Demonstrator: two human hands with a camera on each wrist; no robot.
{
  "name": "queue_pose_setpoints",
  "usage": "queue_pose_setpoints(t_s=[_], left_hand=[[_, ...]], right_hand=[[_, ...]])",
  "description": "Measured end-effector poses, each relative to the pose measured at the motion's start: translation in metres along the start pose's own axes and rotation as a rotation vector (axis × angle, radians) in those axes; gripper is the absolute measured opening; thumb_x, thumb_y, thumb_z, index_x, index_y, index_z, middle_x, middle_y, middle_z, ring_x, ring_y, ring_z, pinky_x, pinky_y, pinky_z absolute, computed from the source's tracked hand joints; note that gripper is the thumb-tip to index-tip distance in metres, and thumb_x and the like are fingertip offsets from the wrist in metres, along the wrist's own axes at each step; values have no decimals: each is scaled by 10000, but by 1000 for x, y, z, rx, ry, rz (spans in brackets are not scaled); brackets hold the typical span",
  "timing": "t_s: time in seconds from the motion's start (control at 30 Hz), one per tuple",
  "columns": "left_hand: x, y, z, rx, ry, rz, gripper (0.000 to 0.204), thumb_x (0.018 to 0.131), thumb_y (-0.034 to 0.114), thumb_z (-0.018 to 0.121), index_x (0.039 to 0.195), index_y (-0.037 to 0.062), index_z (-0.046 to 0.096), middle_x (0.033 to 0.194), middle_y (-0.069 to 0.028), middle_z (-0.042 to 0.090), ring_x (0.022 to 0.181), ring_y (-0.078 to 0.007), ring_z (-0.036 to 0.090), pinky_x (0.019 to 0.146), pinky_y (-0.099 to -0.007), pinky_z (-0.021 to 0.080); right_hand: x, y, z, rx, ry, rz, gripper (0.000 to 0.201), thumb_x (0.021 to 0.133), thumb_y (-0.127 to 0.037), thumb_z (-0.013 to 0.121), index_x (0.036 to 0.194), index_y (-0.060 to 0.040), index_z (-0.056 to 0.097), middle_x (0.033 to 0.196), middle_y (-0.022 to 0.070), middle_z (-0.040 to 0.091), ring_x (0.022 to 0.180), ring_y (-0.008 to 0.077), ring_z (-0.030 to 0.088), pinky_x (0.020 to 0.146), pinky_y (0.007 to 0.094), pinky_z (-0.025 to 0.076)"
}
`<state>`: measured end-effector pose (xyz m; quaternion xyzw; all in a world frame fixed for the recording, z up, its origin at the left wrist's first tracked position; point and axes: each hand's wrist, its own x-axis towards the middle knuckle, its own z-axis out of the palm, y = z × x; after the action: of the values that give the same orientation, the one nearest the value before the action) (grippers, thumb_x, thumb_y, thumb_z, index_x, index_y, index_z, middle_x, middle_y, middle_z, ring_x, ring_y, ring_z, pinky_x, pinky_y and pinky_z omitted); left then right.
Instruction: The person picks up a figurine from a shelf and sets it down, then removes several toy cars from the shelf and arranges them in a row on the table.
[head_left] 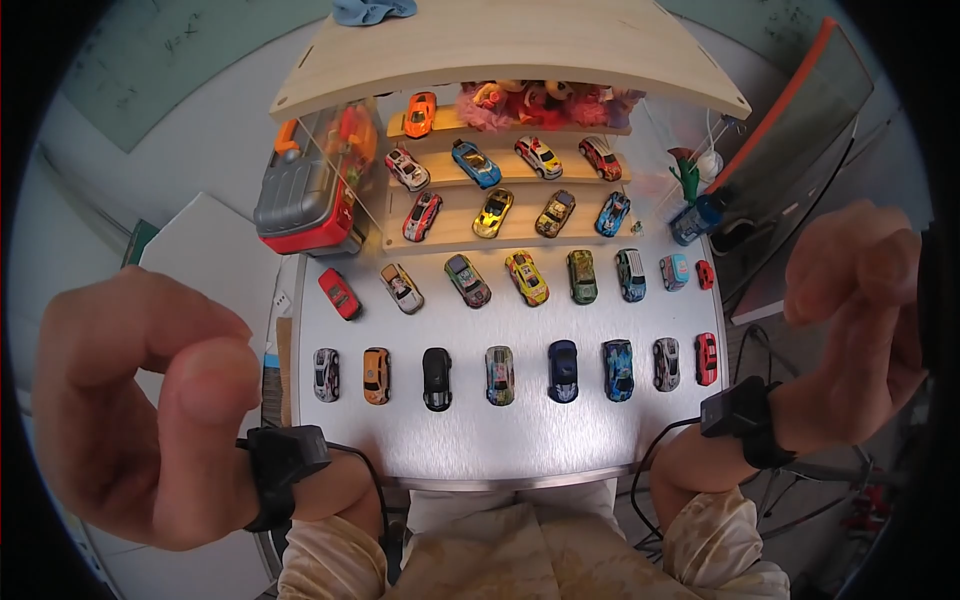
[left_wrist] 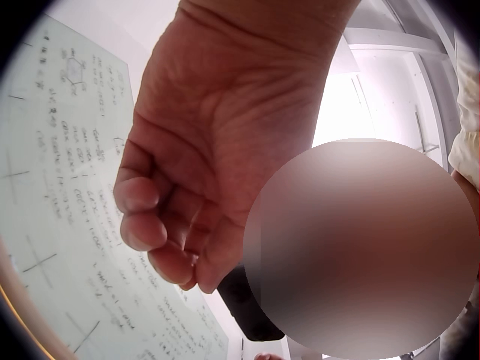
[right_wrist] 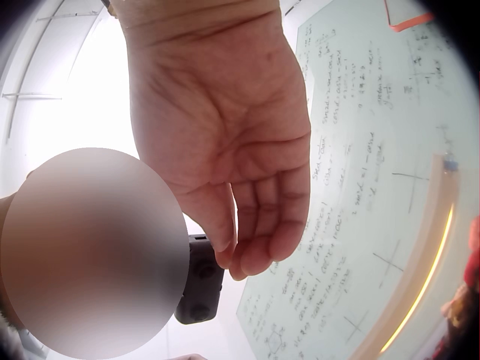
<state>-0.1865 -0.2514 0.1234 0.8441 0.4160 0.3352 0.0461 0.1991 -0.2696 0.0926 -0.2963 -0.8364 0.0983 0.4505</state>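
My left hand is raised at the left of the head view, its fingers curled in and thumb drawn to them, nothing visible held. At the right, my right hand is raised likewise, fingertips bent to the thumb. Both are well apart from the toy cars. In the left wrist view the curled fingers overlap a black device; in the right wrist view the thumb and fingertips come beside the black device. Toy cars, such as a black car, stand in two rows on the metal tabletop.
Behind the rows, a wooden tiered shelf bears more toy cars under a wooden top board. A grey and red toolbox sits at its left, a blue bottle at its right. Cables hang at the lower right.
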Motion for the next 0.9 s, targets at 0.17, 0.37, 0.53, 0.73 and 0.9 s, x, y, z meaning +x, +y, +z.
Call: queue_pose_setpoints(t_s=[0.17, 0.37, 0.53, 0.73, 0.9], left_hand=[[1, 1, -3, 12, -22, -3, 129, 917, 55, 694, 975, -16, 603, 858, -110, 641, 640, -121, 549, 606, -257, 420], [-4, -5, 3, 19, 32, 19, 136, 938, 95, 679, 961, -11, 598, 826, -102, 613, 612, -120, 521, 588, -259, 390], [-5, -5, 8, -6, 89, 0, 162, 967, 143, 643, 947, -8, 589, 803, -99, 590, 589, -113, 495, 575, -264, 375], [-8, -5, 11, -22, 102, -31, 194, 994, 171, 610, 975, -17, 567, 768, -94, 572, 572, -105, 491, 582, -254, 377], [-5, -2, 6, -28, 58, -66, 229, 1011, 197, 598, 991, -26, 548, 724, -90, 565, 557, -103, 491, 575, -247, 378]], right_hand=[[3, -1, -3, -7, -38, 7, 288, 1104, -243, 457, 1312, -61, 538, 893, 100, 547, 697, 157, 473, 547, 270, 408], [-6, 2, 7, 6, 96, 19, 278, 1094, -274, 483, 1213, -28, 536, 882, 114, 557, 702, 167, 489, 575, 295, 421], [-1, 0, 5, -82, 72, -1, 292, 1083, -298, 499, 1127, -12, 535, 848, 120, 570, 693, 174, 502, 600, 334, 434], [2, -3, 0, -87, 7, -6, 270, 1090, -280, 466, 1111, -18, 530, 850, 114, 575, 686, 177, 509, 605, 342, 445], [4, 0, -5, -87, -50, -41, 258, 1096, -274, 448, 1121, -28, 520, 869, 115, 570, 674, 178, 505, 595, 342, 444]])
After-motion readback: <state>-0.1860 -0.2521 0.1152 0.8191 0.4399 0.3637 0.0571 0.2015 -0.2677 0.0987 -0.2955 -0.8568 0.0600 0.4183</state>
